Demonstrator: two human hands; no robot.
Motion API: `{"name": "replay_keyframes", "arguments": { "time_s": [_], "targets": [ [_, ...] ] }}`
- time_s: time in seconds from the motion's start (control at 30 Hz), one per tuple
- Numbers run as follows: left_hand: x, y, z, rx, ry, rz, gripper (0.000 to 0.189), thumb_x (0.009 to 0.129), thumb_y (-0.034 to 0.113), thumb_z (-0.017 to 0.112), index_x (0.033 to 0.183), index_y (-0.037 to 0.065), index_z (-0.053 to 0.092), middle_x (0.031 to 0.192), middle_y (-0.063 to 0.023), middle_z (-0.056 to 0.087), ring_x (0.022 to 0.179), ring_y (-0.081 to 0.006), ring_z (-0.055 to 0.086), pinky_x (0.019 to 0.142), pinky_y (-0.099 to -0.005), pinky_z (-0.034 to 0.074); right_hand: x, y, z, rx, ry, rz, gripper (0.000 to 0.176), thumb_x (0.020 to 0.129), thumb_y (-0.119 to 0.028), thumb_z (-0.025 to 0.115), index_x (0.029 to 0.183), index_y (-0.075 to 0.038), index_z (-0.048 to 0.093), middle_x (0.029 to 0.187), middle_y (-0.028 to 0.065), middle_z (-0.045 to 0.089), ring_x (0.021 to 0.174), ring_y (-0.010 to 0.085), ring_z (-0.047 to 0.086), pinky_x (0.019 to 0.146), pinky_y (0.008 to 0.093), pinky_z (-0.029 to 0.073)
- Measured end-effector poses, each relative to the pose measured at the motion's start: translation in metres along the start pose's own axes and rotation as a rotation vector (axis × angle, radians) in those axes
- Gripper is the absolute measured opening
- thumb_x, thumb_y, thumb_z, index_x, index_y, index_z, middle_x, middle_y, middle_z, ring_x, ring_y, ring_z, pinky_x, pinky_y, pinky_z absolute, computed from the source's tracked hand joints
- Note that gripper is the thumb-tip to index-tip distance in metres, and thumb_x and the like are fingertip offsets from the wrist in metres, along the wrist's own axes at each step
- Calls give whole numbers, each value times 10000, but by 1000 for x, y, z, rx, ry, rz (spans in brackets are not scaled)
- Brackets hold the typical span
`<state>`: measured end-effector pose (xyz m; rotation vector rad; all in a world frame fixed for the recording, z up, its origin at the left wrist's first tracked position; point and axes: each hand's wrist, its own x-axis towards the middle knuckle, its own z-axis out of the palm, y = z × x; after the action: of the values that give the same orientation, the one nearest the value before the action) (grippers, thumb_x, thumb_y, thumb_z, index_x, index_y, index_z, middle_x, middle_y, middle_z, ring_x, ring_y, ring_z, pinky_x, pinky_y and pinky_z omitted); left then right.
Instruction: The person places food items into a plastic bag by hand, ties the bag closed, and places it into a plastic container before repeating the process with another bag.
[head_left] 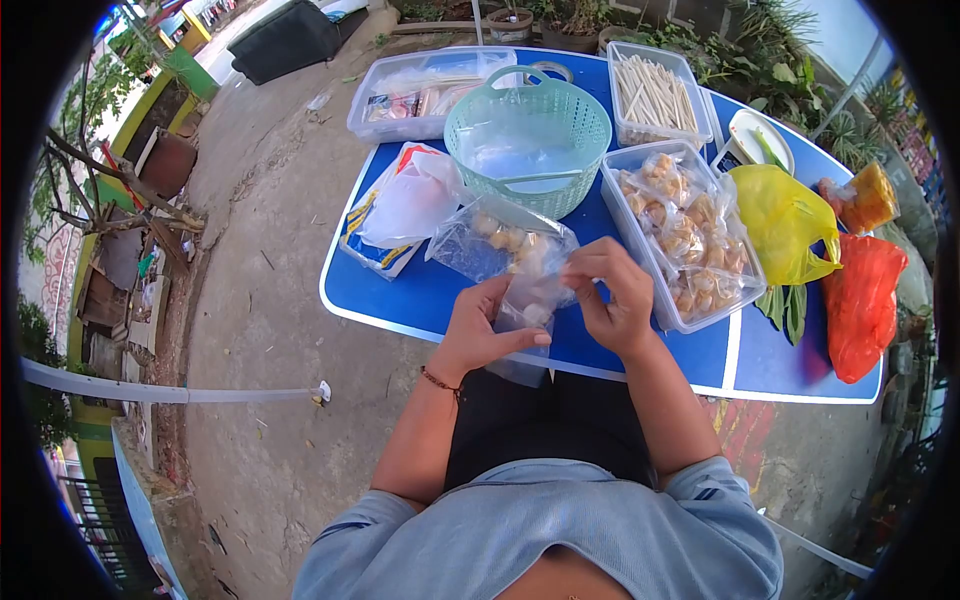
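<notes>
A clear plastic bag (478, 262) lies at the front edge of the blue table, with pale brown, round food pieces (505, 236) at its far end. My left hand (487, 328) is closed on the near part of the plastic, thumb stretched across it. On the right, my right hand (612, 292) pinches the crumpled plastic between thumb and fingers. Just beyond my right hand, an open clear tub (612, 215) holds several filled bags of similar food (682, 240). A mint-green basket (468, 175) with clear plastic inside stands past the bag.
White plastic packaging (415, 205) lies left of the basket. Behind stand a tub with packets (375, 128) and a tub of pale sticks (655, 95). To the right are a yellow bag (780, 220), a red bag (862, 305), green leaves (793, 310) and a white plate (750, 125).
</notes>
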<state>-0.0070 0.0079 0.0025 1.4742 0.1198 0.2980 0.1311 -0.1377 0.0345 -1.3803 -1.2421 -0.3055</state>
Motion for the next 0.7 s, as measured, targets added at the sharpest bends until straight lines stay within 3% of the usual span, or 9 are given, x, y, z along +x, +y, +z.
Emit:
{"name": "replay_keyframes", "arguments": {
  "time_s": [0.07,0.17,0.27,0.47,0.57,0.7],
  "targets": [
    [-1,5,-1,-41,-42,-25,520,736,74,862,1193,-7,628,1049,-75,708,971,-124,659,868,-282,530,-4,-2,1,100,-97,40,184,751,111,713,873,-9,647,908,114,674,740,246,611,680,300,516],
    [-2,3,-1,-98,3,-114,462,776,64,828,1186,-8,628,1021,-88,717,946,-133,679,863,-287,536,4,-11,2,76,-23,43,138,775,79,716,867,0,650,1006,137,674,754,242,615,696,292,524],
    [-1,-5,-3,-148,55,-22,439,807,75,807,1191,-16,616,995,-100,720,899,-145,693,818,-294,565,6,-5,-7,-20,72,38,117,782,40,718,871,1,653,1112,151,650,847,250,611,721,302,518],
    [0,-4,-8,-243,98,-38,458,833,116,796,1220,-21,593,1000,-130,717,782,-144,691,720,-296,602,6,-8,0,-343,-89,219,104,727,7,696,817,-42,671,1299,144,555,1118,344,495,922,398,456],
    [0,-4,-8,-236,109,-22,467,850,118,780,1249,-12,575,1008,-139,715,754,-130,682,698,-277,592,1,-3,0,-514,-200,131,170,711,-7,697,870,-66,704,1348,148,517,1189,395,439,999,441,398],
    [3,1,-2,-207,175,22,472,859,156,755,1257,-8,561,1011,-142,707,676,-125,648,611,-244,540,-10,7,7,-595,-287,215,299,726,-37,705,1016,-111,723,1435,182,414,1259,435,370,1037,500,343]
  ]
}}
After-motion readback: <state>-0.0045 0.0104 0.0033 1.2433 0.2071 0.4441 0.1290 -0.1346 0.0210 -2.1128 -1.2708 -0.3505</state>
